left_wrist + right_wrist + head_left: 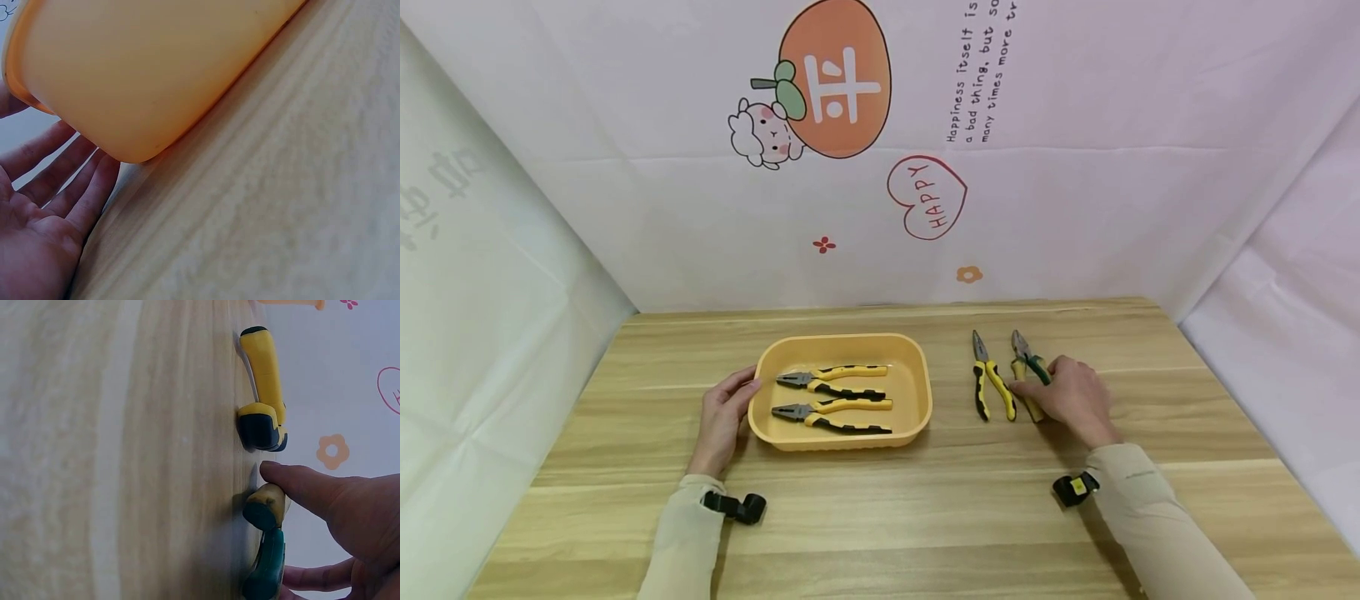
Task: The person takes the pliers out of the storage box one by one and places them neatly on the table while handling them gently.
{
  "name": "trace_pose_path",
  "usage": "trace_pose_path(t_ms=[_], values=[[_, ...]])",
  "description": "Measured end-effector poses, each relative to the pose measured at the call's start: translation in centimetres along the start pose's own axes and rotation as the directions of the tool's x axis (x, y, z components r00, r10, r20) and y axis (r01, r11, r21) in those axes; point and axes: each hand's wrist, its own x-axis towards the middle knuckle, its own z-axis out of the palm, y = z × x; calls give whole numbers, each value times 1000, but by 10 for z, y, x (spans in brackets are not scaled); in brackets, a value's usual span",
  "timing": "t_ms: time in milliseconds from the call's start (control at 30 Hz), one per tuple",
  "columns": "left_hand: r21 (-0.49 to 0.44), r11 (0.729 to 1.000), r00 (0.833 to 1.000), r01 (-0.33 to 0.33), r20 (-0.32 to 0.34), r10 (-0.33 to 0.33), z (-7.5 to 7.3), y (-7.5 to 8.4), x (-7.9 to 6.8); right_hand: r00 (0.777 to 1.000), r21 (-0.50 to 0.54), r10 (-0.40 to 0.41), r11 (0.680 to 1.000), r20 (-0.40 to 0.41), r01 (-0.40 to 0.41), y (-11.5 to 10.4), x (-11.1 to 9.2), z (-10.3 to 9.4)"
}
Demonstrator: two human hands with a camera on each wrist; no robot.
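Note:
My left hand (722, 417) holds the left end of a yellow plastic tray (842, 443), thumb at the rim and fingers (81, 181) against the outer wall. Inside lie two combination pliers with yellow-and-black handles, the upper pair (850, 370) and the lower pair (853, 405), jaws toward the left. To the right, my right hand (1078, 402) grips diagonal cutters (1020, 344) by their worn green-and-yellow handles, with the thumb on one side and the fingers on the other. Just left of that hand lie long-nose pliers (982, 358) with yellow-and-black handles spread, tips pointing away.
Everything stands on a wood-grain table (895, 525). A white backdrop (700, 242) with printed cartoons and lettering rises at the table's back edge, and pale sheets hang on both sides. Each wrist carries a small black camera on a strap.

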Motion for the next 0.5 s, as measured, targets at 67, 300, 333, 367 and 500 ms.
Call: trace_pose_path(t_ms=[67,300,333,367,500], values=[[-1,1000,1000,1,-2,-1,0,0,0,1000,-3,6,1000,2,-6,-1,0,0],[11,1000,1000,14,-2,-14,1,1,0,1000,-15,8,1000,0,-8,-2,-1,-1],[13,1000,1000,14,-2,-14,1,1,0,1000,-15,6,1000,-1,-6,-2,-1,-1],[15,1000,1000,14,-3,-14,1,1,0,1000,-17,4,1000,-3,-4,-2,-1,-1],[12,1000,1000,15,-10,-15,1,2,0,1000,-14,-7,1000,-5,7,-2,-2,-1]])
